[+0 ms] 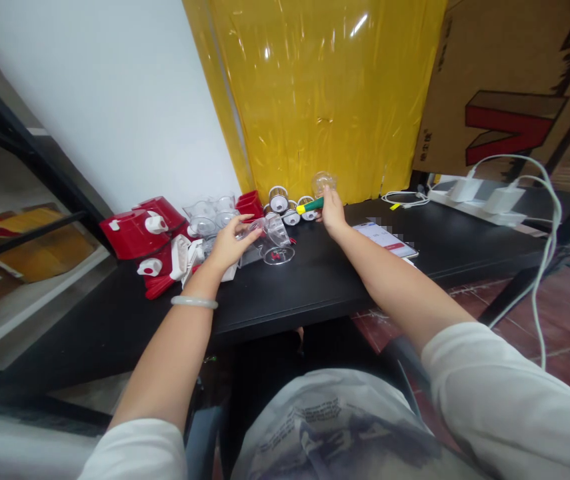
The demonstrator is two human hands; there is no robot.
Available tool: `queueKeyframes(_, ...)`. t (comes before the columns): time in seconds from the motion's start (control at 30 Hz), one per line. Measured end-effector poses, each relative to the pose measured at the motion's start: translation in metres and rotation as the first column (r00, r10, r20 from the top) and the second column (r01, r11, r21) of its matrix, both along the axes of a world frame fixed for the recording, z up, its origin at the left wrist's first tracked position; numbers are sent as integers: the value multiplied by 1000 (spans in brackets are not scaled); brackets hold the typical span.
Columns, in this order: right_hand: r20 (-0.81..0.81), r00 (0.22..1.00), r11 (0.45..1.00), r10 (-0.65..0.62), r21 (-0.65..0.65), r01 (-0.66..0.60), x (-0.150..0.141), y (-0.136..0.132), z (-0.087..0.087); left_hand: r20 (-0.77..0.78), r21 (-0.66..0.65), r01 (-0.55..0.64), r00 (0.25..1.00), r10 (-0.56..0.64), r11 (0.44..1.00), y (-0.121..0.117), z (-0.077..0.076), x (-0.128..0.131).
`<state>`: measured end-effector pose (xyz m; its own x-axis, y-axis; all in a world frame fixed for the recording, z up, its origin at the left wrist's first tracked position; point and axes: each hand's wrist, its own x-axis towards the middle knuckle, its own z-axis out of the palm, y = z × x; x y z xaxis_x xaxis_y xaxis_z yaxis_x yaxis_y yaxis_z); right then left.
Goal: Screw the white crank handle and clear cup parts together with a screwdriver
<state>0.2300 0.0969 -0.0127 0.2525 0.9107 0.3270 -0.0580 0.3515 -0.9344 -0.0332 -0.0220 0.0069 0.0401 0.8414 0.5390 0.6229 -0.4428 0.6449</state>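
Observation:
My left hand [235,241] is curled with thumb and fingers around a clear plastic part [277,231], just above the black table [309,280]. My right hand [333,212] grips a screwdriver [313,205] with a green and yellow handle, its shaft pointing left toward that part. Below the part sits a small clear round dish [279,256] with little red pieces in it. Several white-and-clear round parts [279,200] stand behind, between my hands. Beside my right fingertips is another clear round piece [323,180]; whether they touch it I cannot tell.
Red plastic housings [135,235] with white knobs are piled at the left, next to clear cups [205,217]. A tablet or phone [387,239] lies right of my right hand. Further right are a power strip [479,205] with white cables and a large cardboard box [499,80].

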Motion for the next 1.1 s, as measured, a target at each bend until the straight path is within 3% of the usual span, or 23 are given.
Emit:
queueKeyframes(0.5,-16,999,999,28,-28,-28,-1,-12,12,-36,9,15,999,-15,1000,3,-1,-3)
queueKeyframes(0.77,-20,1000,997,22,74,-21,0,-10,6,-14,18,42,999,-42,999,6,-3,-6)
queueKeyframes(1.1,-82,994,997,76,-1,-77,1,-8,8,-18,3,79,997,-79,997,1,1,-1)
